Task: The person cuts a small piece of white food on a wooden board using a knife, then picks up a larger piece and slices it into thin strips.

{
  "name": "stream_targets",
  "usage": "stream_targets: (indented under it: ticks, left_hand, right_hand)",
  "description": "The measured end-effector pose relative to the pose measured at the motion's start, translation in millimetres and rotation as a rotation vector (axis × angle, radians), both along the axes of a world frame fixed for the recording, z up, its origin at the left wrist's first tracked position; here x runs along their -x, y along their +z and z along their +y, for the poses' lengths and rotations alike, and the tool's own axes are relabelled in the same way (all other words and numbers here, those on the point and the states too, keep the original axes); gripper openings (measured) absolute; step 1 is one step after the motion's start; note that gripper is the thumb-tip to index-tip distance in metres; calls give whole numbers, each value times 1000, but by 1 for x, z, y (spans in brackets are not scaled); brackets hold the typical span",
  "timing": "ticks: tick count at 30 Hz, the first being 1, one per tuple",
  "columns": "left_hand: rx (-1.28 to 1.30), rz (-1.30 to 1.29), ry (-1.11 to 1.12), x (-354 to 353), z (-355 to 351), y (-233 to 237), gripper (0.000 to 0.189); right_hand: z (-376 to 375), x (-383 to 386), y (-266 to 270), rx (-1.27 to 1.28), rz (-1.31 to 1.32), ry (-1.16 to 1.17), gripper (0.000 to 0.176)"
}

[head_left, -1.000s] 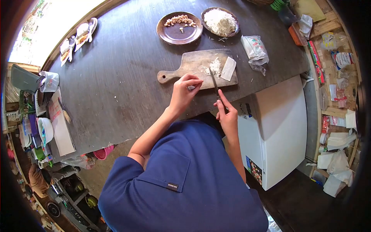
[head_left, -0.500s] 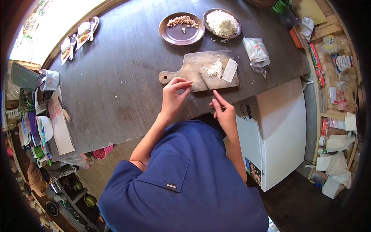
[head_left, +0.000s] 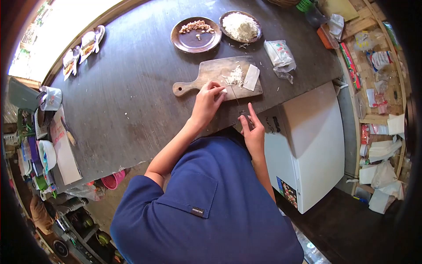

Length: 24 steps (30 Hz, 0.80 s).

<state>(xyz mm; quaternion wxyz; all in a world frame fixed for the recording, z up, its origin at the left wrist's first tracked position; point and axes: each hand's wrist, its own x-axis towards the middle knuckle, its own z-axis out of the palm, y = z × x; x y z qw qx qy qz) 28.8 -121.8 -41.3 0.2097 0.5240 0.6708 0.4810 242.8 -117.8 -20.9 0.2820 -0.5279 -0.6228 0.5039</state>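
My left hand [head_left: 208, 104] is closed at the near edge of the wooden cutting board [head_left: 206, 72], fingertips pinching a small white piece [head_left: 224, 91]. My right hand [head_left: 253, 133] grips a thin knife [head_left: 234, 94], its index finger stretched out along it. The blade points away from me over the board, just right of the white piece. Thin white shreds [head_left: 235, 76] lie in a loose pile beyond the blade. Right of them rests a flat white slab [head_left: 251, 77]. The knife's handle is mostly hidden in my right hand.
Behind the board stand a brown plate of nuts or similar bits [head_left: 196, 44] and a plate heaped with white shreds [head_left: 241, 27]. A white plastic packet [head_left: 280, 56] lies to the right. A white appliance [head_left: 307, 145] stands below the table's right edge.
My left hand has shifted right along the board, closer to the knife, and a white piece now shows at its fingertips. The whole view has swung slightly. My right hand still holds the knife.
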Motion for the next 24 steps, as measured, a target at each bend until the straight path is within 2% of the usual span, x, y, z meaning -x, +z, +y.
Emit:
stream_targets:
  ticks: [1,3,5,7,10,12,24]
  left_hand:
    - [1,-1,-13,4,-1,-1,21]
    - [-75,248,-69,10,-3,-4,17]
    - [-94,266,-88,11,-3,-4,16]
    - [-78,490,-207,13,-1,-1,18]
    - [-48,512,-226,14,2,-1,23]
    - [-34,549,-233,14,3,1,23]
    - [-52,618,-201,8,1,-4,28]
  right_hand:
    - [-2,-3,-2,1,-1,-13,59]
    - [-6,-9,-5,-144,-203,37,59]
    - [-10,-11,-5,-149,-227,45,57]
    - [-15,-10,2,-153,-252,49,54]
    - [-16,-5,13,-138,-224,92,47]
    - [-14,-4,16,-239,-305,157,43]
    - [-16,-2,24,-304,-285,178,40]
